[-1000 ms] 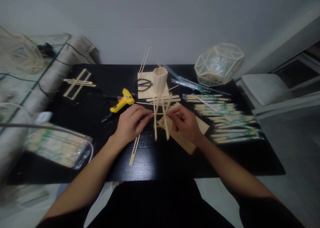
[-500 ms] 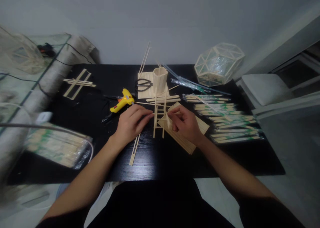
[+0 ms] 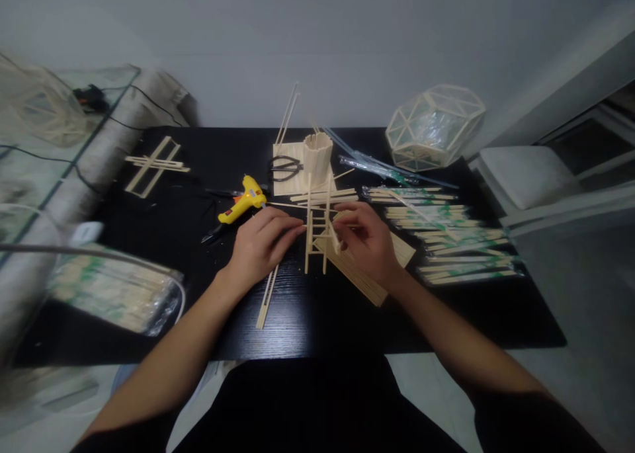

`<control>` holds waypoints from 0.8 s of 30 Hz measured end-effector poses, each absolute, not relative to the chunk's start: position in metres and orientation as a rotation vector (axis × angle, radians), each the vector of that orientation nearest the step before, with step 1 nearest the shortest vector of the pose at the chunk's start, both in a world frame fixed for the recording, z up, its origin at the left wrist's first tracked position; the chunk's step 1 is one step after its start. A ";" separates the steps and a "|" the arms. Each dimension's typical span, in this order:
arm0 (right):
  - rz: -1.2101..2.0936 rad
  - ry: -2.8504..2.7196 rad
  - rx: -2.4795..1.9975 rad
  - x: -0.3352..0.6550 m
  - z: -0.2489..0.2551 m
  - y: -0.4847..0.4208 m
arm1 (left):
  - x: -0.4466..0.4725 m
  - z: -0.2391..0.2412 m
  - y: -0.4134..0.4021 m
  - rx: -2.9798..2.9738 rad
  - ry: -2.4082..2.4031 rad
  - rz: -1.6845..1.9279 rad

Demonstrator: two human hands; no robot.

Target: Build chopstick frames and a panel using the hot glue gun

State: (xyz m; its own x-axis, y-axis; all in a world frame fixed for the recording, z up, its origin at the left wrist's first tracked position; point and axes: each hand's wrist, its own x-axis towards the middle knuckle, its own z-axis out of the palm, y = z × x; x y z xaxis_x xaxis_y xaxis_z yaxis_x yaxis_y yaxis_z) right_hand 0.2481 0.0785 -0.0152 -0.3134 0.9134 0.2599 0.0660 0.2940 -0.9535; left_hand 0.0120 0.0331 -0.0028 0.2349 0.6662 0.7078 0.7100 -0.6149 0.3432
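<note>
A small ladder of pale wooden sticks (image 3: 317, 227) stands up between my two hands, several rungs joining its two long rails. My left hand (image 3: 262, 238) is closed, its thumb and fingertips pinching the left rail. On the other side my right hand (image 3: 366, 245) has its thumb and fingers bent against the right rail, where a short slanting stick shows; part of that grip is hidden. Just behind the ladder is a round wooden cup of upright sticks (image 3: 318, 154) on a square stick base (image 3: 292, 187). The yellow hot glue gun (image 3: 243, 202) lies left of my left hand.
Black-handled scissors (image 3: 284, 168) rest on the base. A flat stick panel (image 3: 360, 274) lies under my right hand. Bagged stick bundles (image 3: 446, 231) fill the right side, below a faceted frame (image 3: 434, 129). Another bag of sticks (image 3: 114, 288) and crossed sticks (image 3: 156, 165) are left.
The fingers of my right hand have shifted and loosened slightly at the right rail, with the index finger higher. My left hand and the ladder stay almost still.
</note>
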 end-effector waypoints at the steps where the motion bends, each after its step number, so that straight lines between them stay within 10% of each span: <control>1: 1.160 -1.641 -0.900 0.248 -0.015 0.078 | 0.012 -0.003 0.033 -2.431 -1.359 -1.352; 24: 1.387 -1.628 -0.910 0.250 -0.011 0.077 | 0.013 -0.003 0.032 -2.448 -1.373 -1.335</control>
